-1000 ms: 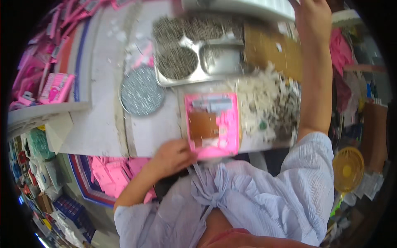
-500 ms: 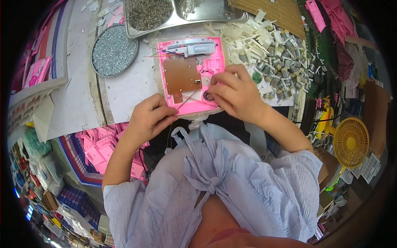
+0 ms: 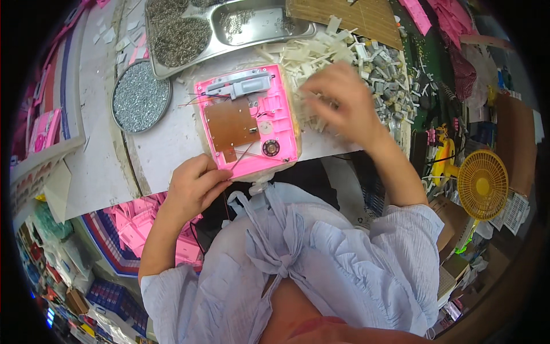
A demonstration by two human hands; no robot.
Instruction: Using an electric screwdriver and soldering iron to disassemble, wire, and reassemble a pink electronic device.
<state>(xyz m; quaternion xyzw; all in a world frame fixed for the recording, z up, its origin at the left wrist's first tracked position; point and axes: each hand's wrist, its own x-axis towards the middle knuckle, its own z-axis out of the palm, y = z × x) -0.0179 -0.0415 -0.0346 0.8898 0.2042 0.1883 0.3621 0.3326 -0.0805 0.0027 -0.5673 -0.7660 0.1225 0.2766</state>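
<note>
A pink plastic housing [image 3: 246, 168] lies open at the table's near edge. Inside it are a brown circuit board [image 3: 232, 123], a grey plastic assembly [image 3: 252, 86] along the far side, and a small round speaker [image 3: 270, 148] at the near right. Loose thin wires run between the parts. My left hand [image 3: 197, 186] is closed at the housing's near left corner, pinching the end of a thin dark rod [image 3: 243, 156] that slants over the casing. My right hand [image 3: 346, 103], blurred by motion, is above the pile of white plastic parts [image 3: 318, 51]; what its fingers hold cannot be made out.
Several small motors [image 3: 387, 69] lie heaped at the right. A round tray of silvery screws [image 3: 141, 97] stands left of the housing, and a divided metal tray [image 3: 215, 51] behind it. Pink parts [image 3: 172, 226] fill a basket below left. A yellow fan [image 3: 483, 178] stands far right.
My right hand has left the speaker area and moved right and away over the white parts. My left hand stays at the housing corner. The whole view has shifted slightly.
</note>
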